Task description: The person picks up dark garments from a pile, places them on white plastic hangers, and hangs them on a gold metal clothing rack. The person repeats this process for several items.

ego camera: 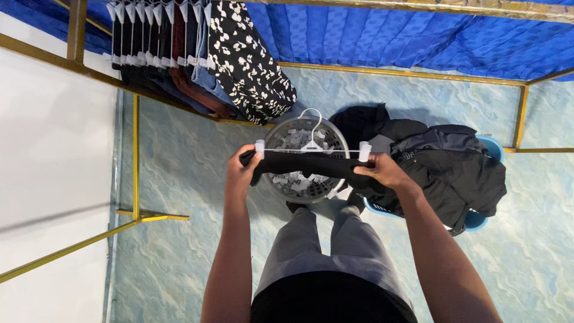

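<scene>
I hold a black garment (pixel 308 163) stretched flat between both hands, clipped at each end to a white clip hanger (pixel 311 145). My left hand (pixel 242 172) grips the garment's left end at the left clip. My right hand (pixel 382 171) grips its right end just under the right clip. Directly below the garment stands a grey round basket (pixel 282 133) holding several white hangers.
A blue basket (pixel 491 148) heaped with dark clothes (pixel 445 164) stands to the right. Several clothes on hangers (pixel 197 48) hang from a gold-coloured rack (pixel 136 149) at upper left, the nearest black with white flowers. A blue curtain lines the back, a white wall the left.
</scene>
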